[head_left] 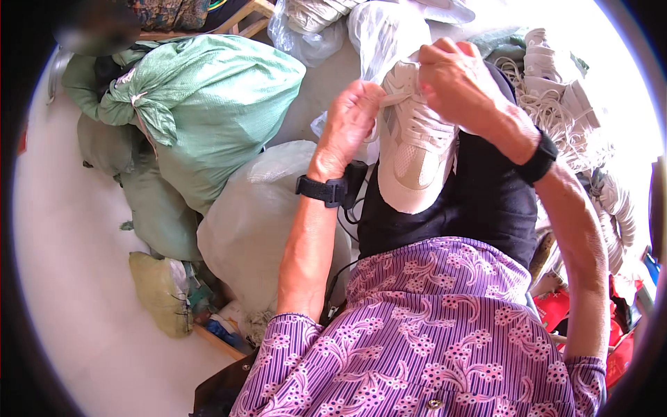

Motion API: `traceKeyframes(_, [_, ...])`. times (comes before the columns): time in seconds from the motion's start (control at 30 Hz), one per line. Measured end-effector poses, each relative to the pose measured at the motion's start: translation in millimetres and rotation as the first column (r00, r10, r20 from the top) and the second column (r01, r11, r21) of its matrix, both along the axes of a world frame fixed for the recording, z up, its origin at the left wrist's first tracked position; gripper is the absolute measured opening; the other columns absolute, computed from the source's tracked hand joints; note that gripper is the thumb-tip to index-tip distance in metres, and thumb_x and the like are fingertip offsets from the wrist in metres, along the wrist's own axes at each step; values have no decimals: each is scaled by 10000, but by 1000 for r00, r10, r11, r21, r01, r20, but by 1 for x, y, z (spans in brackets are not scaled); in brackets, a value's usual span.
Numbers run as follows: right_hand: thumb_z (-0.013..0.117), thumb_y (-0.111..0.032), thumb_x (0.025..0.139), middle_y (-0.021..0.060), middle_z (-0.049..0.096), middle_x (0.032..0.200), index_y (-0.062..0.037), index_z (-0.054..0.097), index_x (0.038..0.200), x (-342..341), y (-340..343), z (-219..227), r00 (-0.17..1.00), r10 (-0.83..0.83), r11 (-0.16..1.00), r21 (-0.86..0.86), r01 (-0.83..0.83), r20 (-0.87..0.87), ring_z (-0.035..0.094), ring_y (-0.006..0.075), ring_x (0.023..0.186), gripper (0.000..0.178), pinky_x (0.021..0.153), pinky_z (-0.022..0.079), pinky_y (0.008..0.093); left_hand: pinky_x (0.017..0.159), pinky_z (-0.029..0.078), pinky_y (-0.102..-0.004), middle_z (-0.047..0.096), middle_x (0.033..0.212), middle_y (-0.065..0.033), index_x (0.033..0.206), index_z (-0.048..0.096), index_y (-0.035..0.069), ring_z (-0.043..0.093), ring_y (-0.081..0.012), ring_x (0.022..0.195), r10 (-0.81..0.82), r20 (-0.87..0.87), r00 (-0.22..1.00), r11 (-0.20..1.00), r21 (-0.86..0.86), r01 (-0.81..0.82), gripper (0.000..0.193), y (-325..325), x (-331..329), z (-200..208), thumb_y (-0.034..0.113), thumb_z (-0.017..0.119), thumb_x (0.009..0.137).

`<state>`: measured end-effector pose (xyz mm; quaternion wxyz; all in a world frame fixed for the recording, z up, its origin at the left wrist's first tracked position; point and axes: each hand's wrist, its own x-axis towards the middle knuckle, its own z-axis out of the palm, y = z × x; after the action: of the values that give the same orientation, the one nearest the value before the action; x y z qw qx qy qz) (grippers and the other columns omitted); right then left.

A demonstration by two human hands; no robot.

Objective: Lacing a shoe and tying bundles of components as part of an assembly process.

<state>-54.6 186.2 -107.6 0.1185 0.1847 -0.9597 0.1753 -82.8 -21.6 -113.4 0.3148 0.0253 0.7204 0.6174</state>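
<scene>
White lace-up sneaker (417,142) at the centre of it all, resting on the black trousers (490,187), toe toward the wearer and collar pointing away. On the sneaker's left, the left hand (349,117) has its fingers clenched, apparently pinching a pale shoelace (397,98) that spans the upper throat. Across on the sneaker's right, the right hand (460,78) sits at the top eyelets, fingers curled in; whether they grip the lace tip or the eyelet edge, I cannot tell, the knuckles cover it.

This looks like lacing work up near the tongue, and the finesse is all in the tension. Best played with the left fingers holding that strand just taut, no harder, so the rows nearer the toe lie flat and the tongue doesn't bunch. The right should guide the tip straight through its hole, draw the slack evenly, and check for twists before pulling snug. Legs make a soft rest, so a sideways tug could roll the sneaker; pulling along its length is safer.

Watch the clear plastic bag (389,35) just beyond the sneaker's collar: loose film there could snag a trailing end.
</scene>
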Motion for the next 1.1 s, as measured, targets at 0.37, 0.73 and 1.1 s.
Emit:
traceKeyframes(0.37, [599, -26, 670, 70, 545, 877, -36, 600, 751, 30, 71, -5, 982, -176, 984, -7, 176, -66, 534, 255, 929, 82, 805, 426, 400, 733, 428, -370, 492, 712, 8, 976, 551, 99, 487, -166, 712, 228, 347, 910, 585, 698, -413, 129, -22, -38, 16, 185, 459, 952])
traceKeyframes(0.73, [525, -25, 731, 106, 531, 853, -15, 533, 771, 93, 215, -47, 862, -505, 862, 86, 500, 53, 546, 293, 844, 42, 744, 446, 398, 868, 453, -444, 619, 883, -20, 1023, 606, 115, 580, -216, 909, 252, 502, 827, 679, 518, -521, 167, 2, -22, -13, 228, 553, 912])
traceKeyframes(1.1, [489, -42, 754, 152, 502, 809, 23, 502, 762, 159, 305, -79, 784, -614, 786, 155, 599, 85, 528, 302, 780, 66, 743, 432, 407, 710, 477, -266, 606, 860, -24, 1070, 558, 86, 564, -122, 750, 100, 313, 944, 949, 256, -185, 192, 7, -16, -21, 216, 573, 929])
